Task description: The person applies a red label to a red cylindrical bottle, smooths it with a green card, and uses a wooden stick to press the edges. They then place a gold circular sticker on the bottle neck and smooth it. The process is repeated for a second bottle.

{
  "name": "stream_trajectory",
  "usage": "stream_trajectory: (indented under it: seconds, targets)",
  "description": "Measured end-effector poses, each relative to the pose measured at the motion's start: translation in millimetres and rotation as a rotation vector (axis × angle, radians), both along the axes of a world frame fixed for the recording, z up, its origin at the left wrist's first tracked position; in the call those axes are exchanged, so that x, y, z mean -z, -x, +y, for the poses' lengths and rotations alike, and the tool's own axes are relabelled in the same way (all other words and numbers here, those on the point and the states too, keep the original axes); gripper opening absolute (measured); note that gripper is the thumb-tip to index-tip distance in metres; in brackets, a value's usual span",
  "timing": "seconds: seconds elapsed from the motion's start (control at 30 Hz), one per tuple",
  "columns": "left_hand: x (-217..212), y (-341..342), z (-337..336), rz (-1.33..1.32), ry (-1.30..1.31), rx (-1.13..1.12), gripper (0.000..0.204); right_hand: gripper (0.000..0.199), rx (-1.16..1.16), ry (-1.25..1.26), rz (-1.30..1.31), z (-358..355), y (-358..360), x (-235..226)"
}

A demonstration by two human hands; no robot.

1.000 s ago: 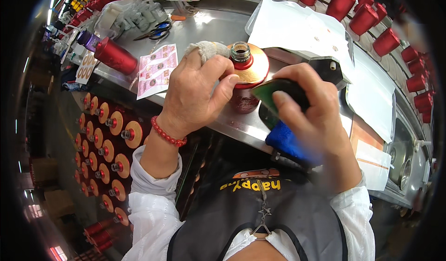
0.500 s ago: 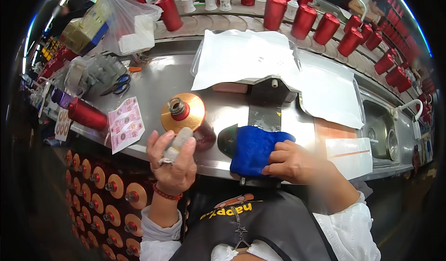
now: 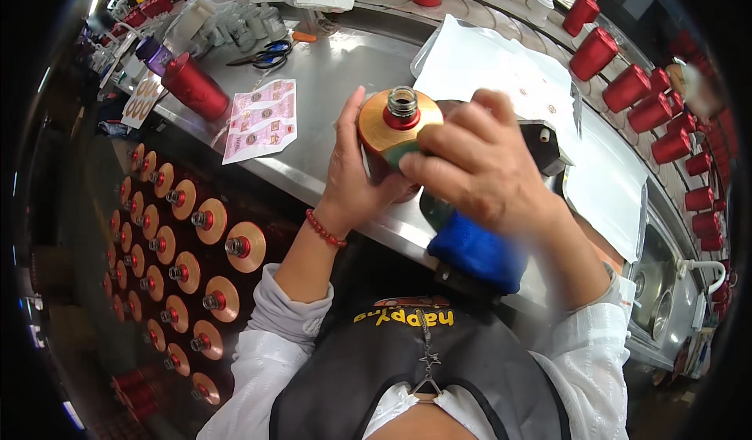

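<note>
While the left hand [image 3: 356, 177] grips the round gold-topped, red-necked glass bottle [image 3: 398, 123] at frame centre, the right hand [image 3: 478, 166] presses fingers (wiping or labelling, apparently) against its side, which next calls for rotating it.

Head cam, looks steeply down, close over steel counter [image 3: 345, 87].

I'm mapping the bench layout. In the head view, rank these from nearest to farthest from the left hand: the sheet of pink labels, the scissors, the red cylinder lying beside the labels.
Measured from the left hand:
1. Sheet of pink labels, on the steel counter just to its left.
2. Red cylinder, lying further left, past the labels.
3. Scissors, up at the counter's back, only slightly farther than the cylinder.
</note>
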State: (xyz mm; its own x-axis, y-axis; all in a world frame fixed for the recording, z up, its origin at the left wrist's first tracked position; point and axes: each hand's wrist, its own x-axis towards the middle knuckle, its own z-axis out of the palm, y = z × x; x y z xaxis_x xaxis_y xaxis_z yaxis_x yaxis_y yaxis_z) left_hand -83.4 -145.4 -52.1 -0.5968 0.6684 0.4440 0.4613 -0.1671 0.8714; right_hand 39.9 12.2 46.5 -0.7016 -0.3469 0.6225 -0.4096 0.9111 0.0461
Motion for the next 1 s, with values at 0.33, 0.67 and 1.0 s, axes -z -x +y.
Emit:
stream_trajectory:
  seconds: [0.33,0.67,1.0]
  targets:
    - [15,11,4,-0.075,0.014,-0.008,0.103,0.02,-0.122,0.727,-0.202,3,-16,11]
    - [19,21,1,-0.086,-0.012,0.069,0.099,0.019,0.291,1.265,-0.408,35,21,56]
    - [24,2,-10,0.862,0.008,-0.245,0.041,0.051,0.005,0.818,-0.234,32,41,82]
